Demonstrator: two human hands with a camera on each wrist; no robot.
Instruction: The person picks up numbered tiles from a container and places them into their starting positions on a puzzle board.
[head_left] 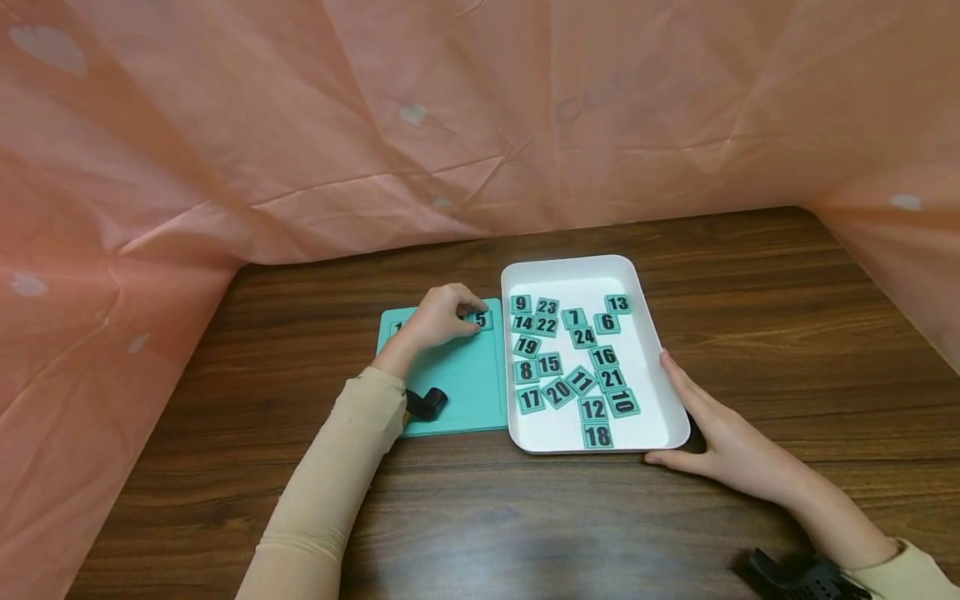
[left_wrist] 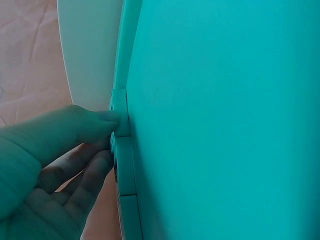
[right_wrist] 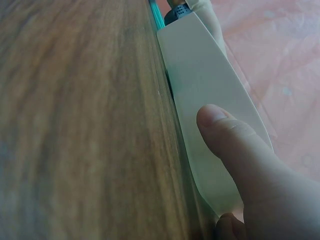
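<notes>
A teal board [head_left: 457, 383] lies flat beside a white tray [head_left: 555, 429] that holds loose square number tiles. My left hand [head_left: 438, 317] reaches over the board and pinches the number 5 tile [head_left: 482, 320] at the board's far right corner. In the left wrist view, the thumb [left_wrist: 107, 120] presses the end tile [left_wrist: 120, 112] of a row along the board's edge. My right hand [head_left: 720, 437] rests against the tray's near right corner, fingers extended along its side. Its thumb [right_wrist: 215, 120] lies on the tray's front wall in the right wrist view.
Tiles such as 18 [head_left: 597, 436], 13 [head_left: 617, 303] and 9 [head_left: 521, 303] lie face up in the tray. A number 1 tile [head_left: 398, 327] shows at the board's far left, partly behind the left hand. Pink cloth [head_left: 480, 125] hangs behind the brown wooden table [head_left: 480, 517].
</notes>
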